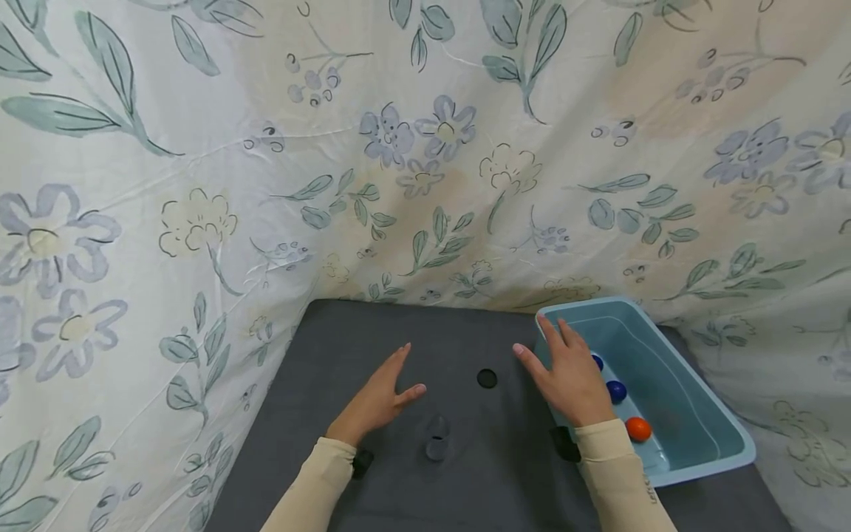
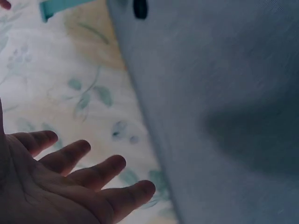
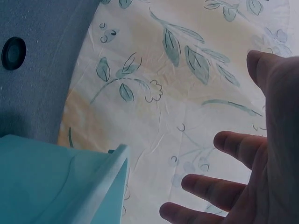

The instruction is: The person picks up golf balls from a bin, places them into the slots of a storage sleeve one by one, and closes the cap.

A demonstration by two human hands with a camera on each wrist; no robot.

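Note:
My left hand (image 1: pixel 374 399) hovers over the dark table with fingers extended and thumb apart, holding nothing. Its palm and spread fingers (image 2: pixel 96 175) show in the left wrist view. To its right stands a small see-through vessel (image 1: pixel 436 448), perhaps a bottle or jar; its outline is faint. My right hand (image 1: pixel 573 380) is held above the near-left side of a light blue plastic bin (image 1: pixel 705 384), fingers spread and nothing in them. Between the hands lies a small round black disc with a raised rim (image 1: pixel 487 378), lid-like, also visible in the right wrist view.
Inside the bin are an orange ball (image 1: pixel 638 429) and dark blue balls (image 1: pixel 616 391), one partly hidden by the right hand. The dark grey tabletop (image 1: pixel 399 325) meets a floral cloth (image 1: pixel 425 222) hanging behind and at both sides.

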